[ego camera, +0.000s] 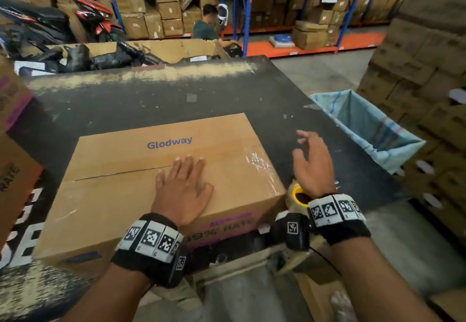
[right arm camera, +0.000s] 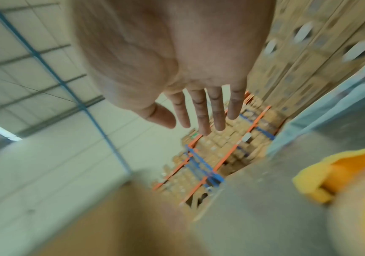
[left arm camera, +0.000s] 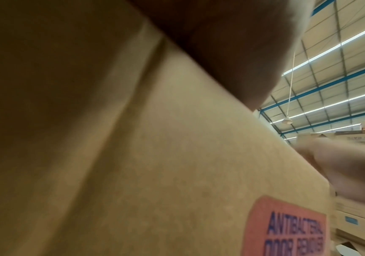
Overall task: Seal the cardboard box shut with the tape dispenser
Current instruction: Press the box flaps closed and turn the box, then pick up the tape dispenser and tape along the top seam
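A brown cardboard box (ego camera: 121, 195) printed "Glodway" lies on the dark table (ego camera: 151, 99), flaps folded down. Its centre seam shows, with a short piece of clear tape (ego camera: 259, 157) at the right end. My left hand (ego camera: 184, 185) lies flat on the box top near the seam, fingers straight. In the left wrist view the box's side (left arm camera: 155, 173) fills the frame under the palm. A tape dispenser with a yellow core (ego camera: 298, 195) stands by the box's right front corner. My right hand (ego camera: 311, 163) hovers above it, fingers spread (right arm camera: 201, 112), holding nothing; the yellow core (right arm camera: 339, 175) shows blurred below.
A bin lined with a pale blue bag (ego camera: 368, 125) stands off the table's right edge. An open carton of black wrapped parcels (ego camera: 106, 57) sits behind the table. Stacked cartons (ego camera: 423, 64) rise at right. A person (ego camera: 205, 26) sits by the shelving behind.
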Motion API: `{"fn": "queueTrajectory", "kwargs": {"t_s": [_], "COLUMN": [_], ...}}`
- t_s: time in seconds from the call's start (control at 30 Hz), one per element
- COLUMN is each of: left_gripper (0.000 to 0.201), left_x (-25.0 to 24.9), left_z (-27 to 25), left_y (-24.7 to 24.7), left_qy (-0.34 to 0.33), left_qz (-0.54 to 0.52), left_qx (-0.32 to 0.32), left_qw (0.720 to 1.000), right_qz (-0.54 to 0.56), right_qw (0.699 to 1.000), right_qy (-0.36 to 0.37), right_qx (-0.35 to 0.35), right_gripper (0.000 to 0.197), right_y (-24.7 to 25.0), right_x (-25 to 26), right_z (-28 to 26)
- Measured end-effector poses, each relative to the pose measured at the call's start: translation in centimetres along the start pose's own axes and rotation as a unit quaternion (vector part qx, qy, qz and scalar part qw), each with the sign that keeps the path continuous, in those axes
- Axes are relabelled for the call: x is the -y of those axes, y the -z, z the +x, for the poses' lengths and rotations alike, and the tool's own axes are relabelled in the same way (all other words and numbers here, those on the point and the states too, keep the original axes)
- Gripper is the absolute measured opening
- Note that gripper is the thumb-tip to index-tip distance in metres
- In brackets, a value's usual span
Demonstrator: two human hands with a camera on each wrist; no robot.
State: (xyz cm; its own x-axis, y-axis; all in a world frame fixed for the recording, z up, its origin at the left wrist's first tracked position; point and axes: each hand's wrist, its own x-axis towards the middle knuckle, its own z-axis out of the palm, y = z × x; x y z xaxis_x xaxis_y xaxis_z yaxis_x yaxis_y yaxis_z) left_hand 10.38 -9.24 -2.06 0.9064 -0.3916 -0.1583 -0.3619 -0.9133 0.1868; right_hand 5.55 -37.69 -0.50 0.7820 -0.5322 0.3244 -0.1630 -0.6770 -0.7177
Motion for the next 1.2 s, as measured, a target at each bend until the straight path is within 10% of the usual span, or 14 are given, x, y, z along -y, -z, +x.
{"fn": "queueTrajectory", "kwargs": {"t_s": [0.17,0.27,0.47,0.67,0.9,1.2], "left_gripper": [0.089,0.087,0.086,0.081,0.076,0.084], "left_x": [-0.1,-0.1,-0.3,-0.5,-0.5,1.1], "left_z": [-0.3,-0.3,-0.6,-0.6,-0.7,-2.1], "left_y": [-0.2,-0.3,-0.2,-0.2,0.0,2.6], "left_qy": [-0.005,-0.012,-0.004,0.006,0.004,-0.008], "left_qz": [0.001,0.003,-0.009,-0.026,-0.033,-0.148], "left_qx": [-0.030,-0.040,-0.045,-0.041,-0.049,-0.018], "left_qw": [1.000,0.999,0.999,0.999,0.998,0.989], "right_qz": [-0.188,-0.255,-0.094,0.187,0.004,-0.075], "right_qw": [0.942,0.916,0.954,0.972,0.908,0.860], "right_qy": [-0.236,-0.219,-0.230,-0.052,0.289,0.337], "right_qx": [0.150,0.221,0.165,0.129,0.302,0.375], "right_gripper": [0.072,0.066,0.031,0.038,0.067,0.063], "right_y": [-0.3,-1.8,0.2,5.2,-2.2,-6.8], "right_x": [-9.8,-12.8,-12.6,-1.6,11.6,12.1], "right_z": [0.2,-0.4,2.2,8.0,8.3,7.2]}}
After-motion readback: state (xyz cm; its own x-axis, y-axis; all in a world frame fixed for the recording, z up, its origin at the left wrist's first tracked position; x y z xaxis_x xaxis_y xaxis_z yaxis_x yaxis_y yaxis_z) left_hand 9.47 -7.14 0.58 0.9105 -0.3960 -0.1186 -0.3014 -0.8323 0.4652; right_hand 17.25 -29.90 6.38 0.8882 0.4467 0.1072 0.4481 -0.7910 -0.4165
